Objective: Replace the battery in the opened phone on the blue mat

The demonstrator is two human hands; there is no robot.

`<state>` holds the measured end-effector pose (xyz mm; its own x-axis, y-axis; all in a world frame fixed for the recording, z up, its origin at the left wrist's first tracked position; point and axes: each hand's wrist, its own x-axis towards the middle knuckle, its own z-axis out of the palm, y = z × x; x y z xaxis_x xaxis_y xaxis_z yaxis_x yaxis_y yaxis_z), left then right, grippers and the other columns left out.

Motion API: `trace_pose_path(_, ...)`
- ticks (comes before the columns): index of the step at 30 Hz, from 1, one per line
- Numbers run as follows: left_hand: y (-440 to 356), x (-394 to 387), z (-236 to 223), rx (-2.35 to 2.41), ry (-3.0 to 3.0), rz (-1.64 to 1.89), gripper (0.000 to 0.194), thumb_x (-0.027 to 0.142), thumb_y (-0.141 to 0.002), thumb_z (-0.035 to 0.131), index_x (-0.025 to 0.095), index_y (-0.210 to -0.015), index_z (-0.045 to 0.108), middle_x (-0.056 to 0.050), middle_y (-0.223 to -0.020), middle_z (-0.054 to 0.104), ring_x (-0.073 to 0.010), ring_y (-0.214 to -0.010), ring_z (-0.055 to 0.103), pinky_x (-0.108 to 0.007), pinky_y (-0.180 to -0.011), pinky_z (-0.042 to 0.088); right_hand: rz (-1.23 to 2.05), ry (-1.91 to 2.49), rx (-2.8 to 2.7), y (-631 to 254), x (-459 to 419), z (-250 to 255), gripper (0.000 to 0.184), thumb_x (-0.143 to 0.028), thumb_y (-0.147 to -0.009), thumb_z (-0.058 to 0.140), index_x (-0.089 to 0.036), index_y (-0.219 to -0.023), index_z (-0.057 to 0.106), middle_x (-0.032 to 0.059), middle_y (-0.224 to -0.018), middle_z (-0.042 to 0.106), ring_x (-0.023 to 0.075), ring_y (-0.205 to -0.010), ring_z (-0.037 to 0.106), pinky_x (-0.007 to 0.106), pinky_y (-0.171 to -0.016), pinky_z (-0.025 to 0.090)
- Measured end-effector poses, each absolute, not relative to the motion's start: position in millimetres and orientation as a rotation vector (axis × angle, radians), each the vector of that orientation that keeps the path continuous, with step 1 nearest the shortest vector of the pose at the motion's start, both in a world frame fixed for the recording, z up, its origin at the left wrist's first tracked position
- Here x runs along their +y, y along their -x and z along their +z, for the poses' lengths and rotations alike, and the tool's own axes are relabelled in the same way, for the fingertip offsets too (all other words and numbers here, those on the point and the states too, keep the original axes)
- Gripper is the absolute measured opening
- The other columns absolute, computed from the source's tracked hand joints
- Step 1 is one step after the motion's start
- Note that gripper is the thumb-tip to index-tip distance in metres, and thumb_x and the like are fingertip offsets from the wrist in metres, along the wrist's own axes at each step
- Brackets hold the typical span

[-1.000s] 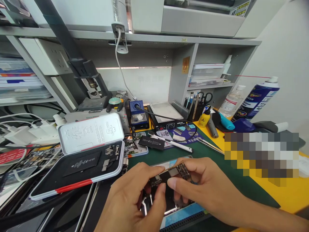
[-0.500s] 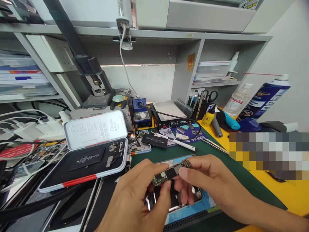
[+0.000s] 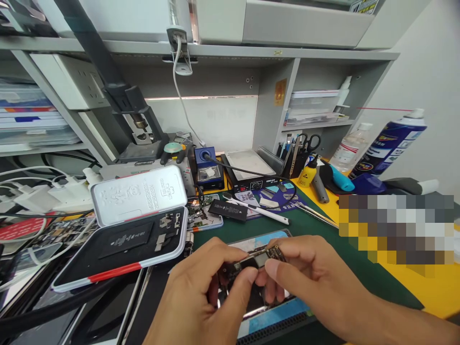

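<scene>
Between both hands I hold a small phone logic board, tilted, above an opened phone housing. My left hand pinches its left end between thumb and fingers. At the right end, my right hand grips the board with thumb and forefinger, its other fingers curled beneath. The housing lies on a blue work pad, partly hidden by my hands. Behind them, a black phone battery rests beside a white brush.
To the left stands an opened tin case with small parts and a battery inside. A heating plate, yellow bottle and tool holder line the back. Tweezers lie right on the green mat.
The logic board has tipped and now shows a darker, more edge-on face. My left thumb has shifted onto its front edge. The whole view has moved slightly.
</scene>
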<state>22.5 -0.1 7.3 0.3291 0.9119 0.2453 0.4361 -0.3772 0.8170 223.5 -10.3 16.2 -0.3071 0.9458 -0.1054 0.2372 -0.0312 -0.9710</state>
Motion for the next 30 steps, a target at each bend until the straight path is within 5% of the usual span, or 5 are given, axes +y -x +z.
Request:
trace_pose_path(14,-19.2,4.0,12.5,1.022,-1.673,0.907,0.020,0.030,-0.092,0.058,0.023,-0.078,0.070,0.002,-0.067,0.060,-0.0104,-0.052,0.048,-0.020,-0.045,0.040,1.576,1.203,-1.577,-224.4,-12.6,20.8,0.026,-0.050,-0.096,0.063,-0.026,-0.087,0.070,0.0045,-0.075,0.068,0.0199,-0.074,0.069,0.031,-0.069,0.058)
trace_pose_path(30,-19.1,4.8,15.9,0.998,-1.530,0.870,0.020,0.034,-0.089,0.061,0.023,-0.087,0.077,0.001,-0.067,0.064,-0.0088,-0.045,0.045,-0.019,-0.038,0.036,1.673,1.204,-1.488,-226.4,-8.5,23.4,0.030,-0.054,-0.092,0.066,-0.027,-0.083,0.073,0.0048,-0.069,0.072,0.0174,-0.063,0.065,0.031,-0.066,0.057)
